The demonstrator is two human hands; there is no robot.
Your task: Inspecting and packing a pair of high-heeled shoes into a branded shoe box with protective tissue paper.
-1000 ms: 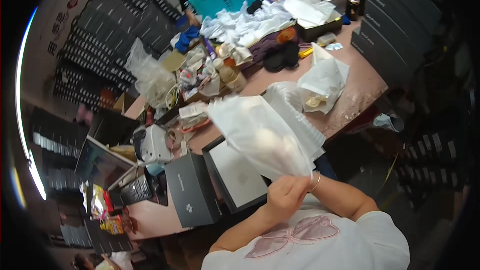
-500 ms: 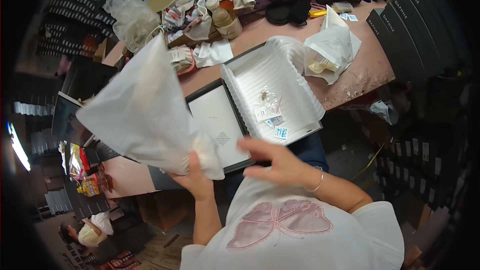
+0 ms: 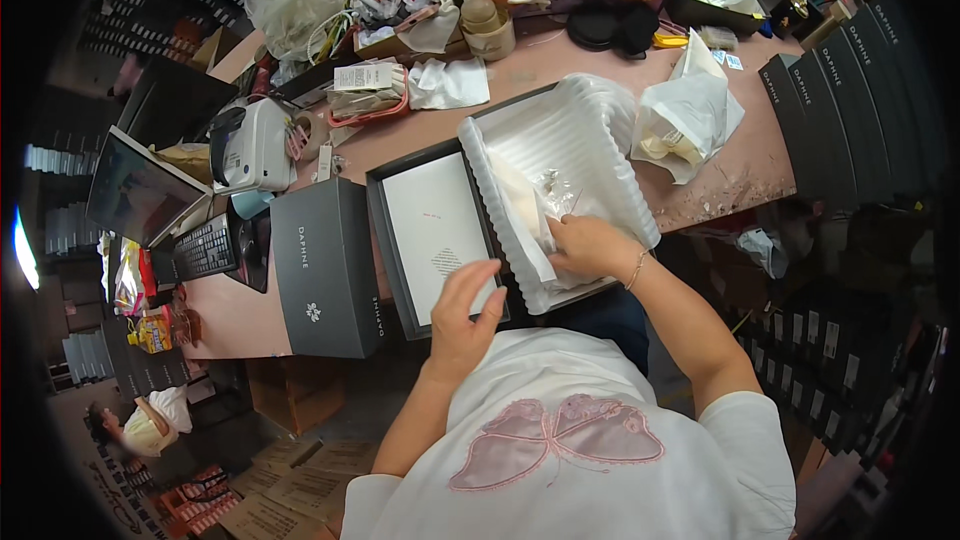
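A white wrapping bag lies along the left side of an open shoe box lined with ribbed white foam sheet. My right hand reaches into this box, its fingers closed at the bag's lower right edge; the fingertips are partly hidden. Beside the bag lies a small clear packet. My left hand holds nothing; its bent fingers are apart over the near right corner of the box lid. The lid rests inside up, showing a white inner face.
Another white bag with something pale inside sits right of the box. A closed dark grey shoe box stands left. A printer, monitor and keyboard are farther left. Stacked boxes line the right edge.
The white bag went from my raised left hand into the foam-lined box. My left hand let go and moved right over the lid; my right hand reached into the box.
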